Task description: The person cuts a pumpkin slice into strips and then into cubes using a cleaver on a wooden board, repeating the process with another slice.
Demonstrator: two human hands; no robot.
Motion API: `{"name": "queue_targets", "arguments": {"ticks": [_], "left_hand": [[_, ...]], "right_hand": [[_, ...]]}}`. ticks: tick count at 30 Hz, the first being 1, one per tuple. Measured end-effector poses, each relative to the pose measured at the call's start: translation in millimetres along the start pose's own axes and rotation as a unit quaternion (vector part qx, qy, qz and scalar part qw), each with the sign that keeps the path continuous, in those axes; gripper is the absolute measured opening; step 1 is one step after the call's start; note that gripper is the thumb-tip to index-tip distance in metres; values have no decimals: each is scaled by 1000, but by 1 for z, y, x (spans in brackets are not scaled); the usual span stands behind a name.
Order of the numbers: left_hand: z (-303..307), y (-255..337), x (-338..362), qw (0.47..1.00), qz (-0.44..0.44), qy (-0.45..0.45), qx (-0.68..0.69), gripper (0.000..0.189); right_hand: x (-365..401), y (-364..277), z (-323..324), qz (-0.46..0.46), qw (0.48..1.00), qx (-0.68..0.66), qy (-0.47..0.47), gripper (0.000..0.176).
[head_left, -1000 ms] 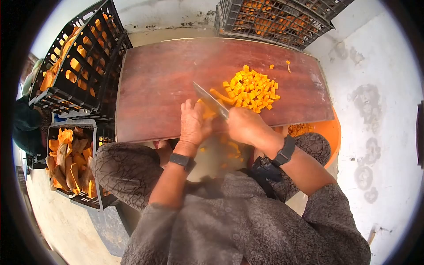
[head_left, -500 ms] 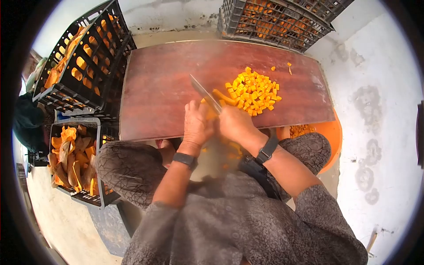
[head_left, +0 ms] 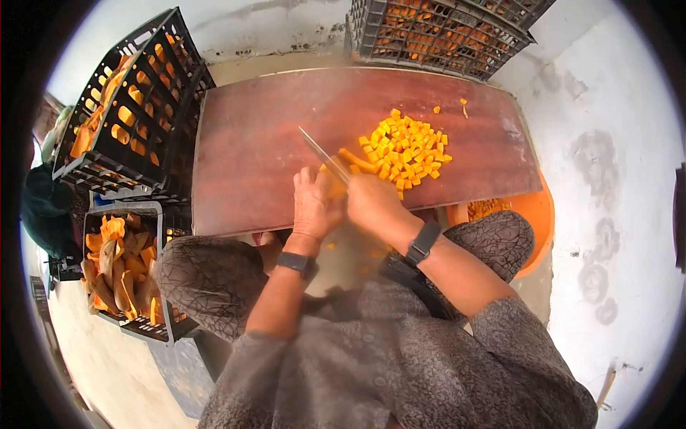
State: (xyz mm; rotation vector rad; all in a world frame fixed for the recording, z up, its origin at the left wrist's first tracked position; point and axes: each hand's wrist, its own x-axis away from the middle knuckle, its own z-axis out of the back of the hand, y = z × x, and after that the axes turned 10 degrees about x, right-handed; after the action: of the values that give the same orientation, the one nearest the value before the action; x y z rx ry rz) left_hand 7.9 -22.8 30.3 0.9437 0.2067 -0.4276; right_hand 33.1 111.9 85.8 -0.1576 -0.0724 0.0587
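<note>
A knife (head_left: 323, 153) points up and to the left over the red-brown board (head_left: 250, 136), its handle inside my closed right hand (head_left: 375, 204). My left hand (head_left: 314, 207) presses on orange squash at the board's near edge, just left of the blade; the squash is partly hidden and blurred. An orange strip (head_left: 356, 160) lies right of the blade. Beyond it, a heap of orange cubes (head_left: 407, 149) sits on the right half of the board.
Black crates hold orange pieces at the upper left (head_left: 132, 107), lower left (head_left: 161, 286) and top right (head_left: 429, 36). An orange basin (head_left: 539, 229) stands under the board's right side. A white wall (head_left: 607, 143) rises at the right.
The knife and my right hand have shifted slightly left, with the blade a little lower. My left hand stays on the squash. The whole view has moved slightly.
</note>
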Motion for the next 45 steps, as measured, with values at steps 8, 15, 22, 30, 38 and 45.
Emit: {"name": "queue_targets", "arguments": {"ticks": [8,15,22,30,38,45], "left_hand": [[20,-32,-3,997,6,67,-40,33],[40,-50,-11,990,52,76,-105,31],[33,-49,-12,984,42,44,-166,52],[27,-21,-25,978,-61,-15,-200,56],[-26,11,-36,966,-167,-172,-99,65],[-38,27,-44,966,-164,-169,-111,51]], "right_hand": [[-8,17,-5,-58,995,-72,-28,27],[-2,44,14,-38,977,-207,30,29],[19,68,52,-153,918,-361,-59,22],[35,92,40,-208,889,-402,-69,23],[41,103,16,-172,923,-341,-49,27],[47,100,5,-139,961,-236,43,31]]}}
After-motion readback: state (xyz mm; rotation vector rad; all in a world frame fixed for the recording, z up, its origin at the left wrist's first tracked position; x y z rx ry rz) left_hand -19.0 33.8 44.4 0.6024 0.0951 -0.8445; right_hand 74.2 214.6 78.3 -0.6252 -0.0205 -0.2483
